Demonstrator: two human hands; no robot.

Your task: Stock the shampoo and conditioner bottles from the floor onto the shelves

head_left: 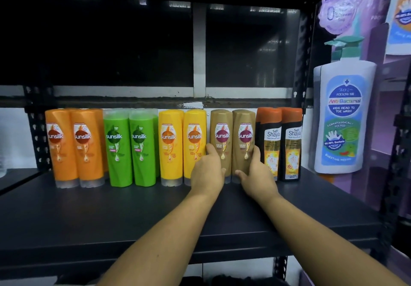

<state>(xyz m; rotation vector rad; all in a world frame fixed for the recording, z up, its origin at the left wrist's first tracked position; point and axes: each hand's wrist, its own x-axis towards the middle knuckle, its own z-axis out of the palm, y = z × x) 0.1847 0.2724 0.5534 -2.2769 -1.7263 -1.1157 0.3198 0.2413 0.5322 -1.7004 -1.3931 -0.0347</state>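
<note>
"Hands first: what have they got?"

"I see my left hand [208,172] curled round the left brown Sunsilk bottle [221,134], fingers on its outer side and thumb at the front. My right hand [255,174] grips the right brown Sunsilk bottle [244,134] the same way, mirrored."

"And where do those two stand?"

"Upright and side by side on the dark shelf [111,214], in the row towards the back. They sit between the yellow Sunsilk bottles [171,143] and the black Safi Shayla bottles [270,143]. Further left I see green Sunsilk bottles [116,147], then orange Sunsilk bottles [60,145]. A white pump bottle [342,116] is at the far right, beside the shelf post."
</note>
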